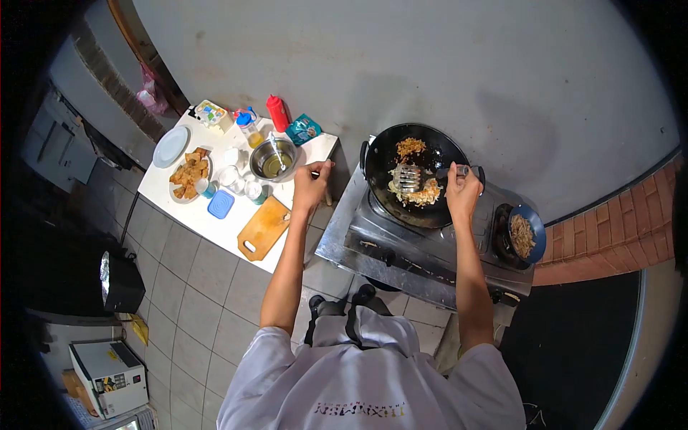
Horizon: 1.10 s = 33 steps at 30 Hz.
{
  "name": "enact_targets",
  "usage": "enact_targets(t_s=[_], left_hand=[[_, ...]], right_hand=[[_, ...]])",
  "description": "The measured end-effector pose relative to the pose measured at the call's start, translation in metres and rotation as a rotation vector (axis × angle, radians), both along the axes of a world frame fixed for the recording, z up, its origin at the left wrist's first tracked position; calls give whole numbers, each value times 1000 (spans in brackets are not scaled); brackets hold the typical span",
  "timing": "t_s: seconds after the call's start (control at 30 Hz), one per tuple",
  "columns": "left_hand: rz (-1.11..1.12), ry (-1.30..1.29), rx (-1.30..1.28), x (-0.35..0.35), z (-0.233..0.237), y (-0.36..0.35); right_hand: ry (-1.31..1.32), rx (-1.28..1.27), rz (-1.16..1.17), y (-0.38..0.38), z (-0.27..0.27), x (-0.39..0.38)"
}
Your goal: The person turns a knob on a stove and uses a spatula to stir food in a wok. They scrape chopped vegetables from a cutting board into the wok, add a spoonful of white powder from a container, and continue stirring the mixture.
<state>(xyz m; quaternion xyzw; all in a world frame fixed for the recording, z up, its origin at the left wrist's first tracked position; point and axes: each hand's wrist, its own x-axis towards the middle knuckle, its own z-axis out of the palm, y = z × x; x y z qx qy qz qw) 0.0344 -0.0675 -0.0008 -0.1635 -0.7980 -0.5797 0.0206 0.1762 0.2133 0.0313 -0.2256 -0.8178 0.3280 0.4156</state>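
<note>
My right hand (463, 192) is closed around the handle of a slotted spatula (407, 178). The spatula's metal head rests in a black wok (380, 136) on the stove, against scrambled egg (423, 195). A separate heap of browned, finely chopped food (411, 147) lies toward the wok's far side. My left hand (312, 186) hangs in the air by the right end of the white table, fingers curled together; whether anything is pinched in them is hidden. Closest to it are a steel bowl (292, 152) with a spoon in yellowish liquid and a wooden cutting board (264, 228).
A blue pan (539, 222) of shredded food sits on the stove's right burner (500, 236). The white table (236, 240) also bears a plate of fried pieces (188, 178), a red squeeze bottle (277, 113), a blue lid (221, 204) and several jars. A wall rises behind the stove.
</note>
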Motion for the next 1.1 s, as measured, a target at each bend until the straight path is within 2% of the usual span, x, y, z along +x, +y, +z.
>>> enact_targets(t_s=[0.07, 0.17, 0.27, 0.43, 0.6, 0.67, 0.93, 1.03, 1.1], left_hand=[[-19, 26, 36, -2, -2, 0], [-31, 54, 40, -3, 1, -2], [-46, 23, 36, -3, 2, -5], [-52, 23, 21, -6, 0, -3], [-61, 29, 8, -3, 2, 0], [-73, 34, 24, -5, 0, 0], [-78, 18, 1, -7, 5, -6], [-102, 22, 16, -7, 6, -5], [-112, 6, 23, -7, 9, -5]], right_hand=[[-18, -12, -29, 1, -5, 2], [89, -63, -70, -2, -4, 7], [89, -196, -57, -6, 6, 15], [96, 95, -73, -8, -1, 10], [13, 137, -40, -16, -3, 3], [104, 101, -18, -21, 1, 2], [28, -54, -111, -19, -2, 8], [43, -27, -128, -20, -8, 11], [125, -100, -156, -21, -10, 9]])
